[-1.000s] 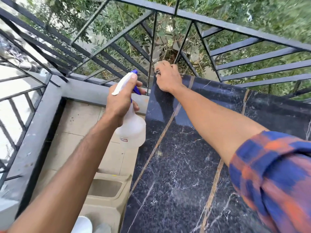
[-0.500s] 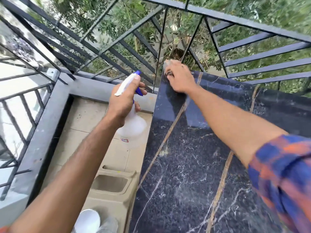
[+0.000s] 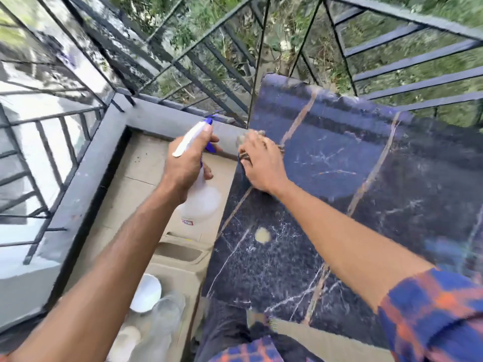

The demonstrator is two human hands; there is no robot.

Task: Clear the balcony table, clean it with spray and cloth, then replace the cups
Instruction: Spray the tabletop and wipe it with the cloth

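The balcony table (image 3: 352, 184) has a dark marble top with tan veins. My right hand (image 3: 264, 165) presses a crumpled cloth (image 3: 245, 141) against the table's left edge; only scraps of the cloth show under the fingers. My left hand (image 3: 187, 163) grips the neck of a translucent spray bottle (image 3: 201, 202) with a white and blue trigger, held over the floor just left of the table. A white cup (image 3: 146, 292) and clear glasses (image 3: 167, 314) stand low at the left on a beige plastic stool (image 3: 180, 259).
Black metal railings (image 3: 230, 71) fence the balcony on the far and left sides, above a grey concrete kerb (image 3: 86, 178). Beige floor tiles (image 3: 141, 168) lie left of the table. A pale spot (image 3: 262, 235) marks the tabletop. My legs stand at the table's near edge.
My right hand has slid the cloth from the table's far left corner back along the left edge toward me. The left hand with the bottle stayed beside the table; the view tilted down.
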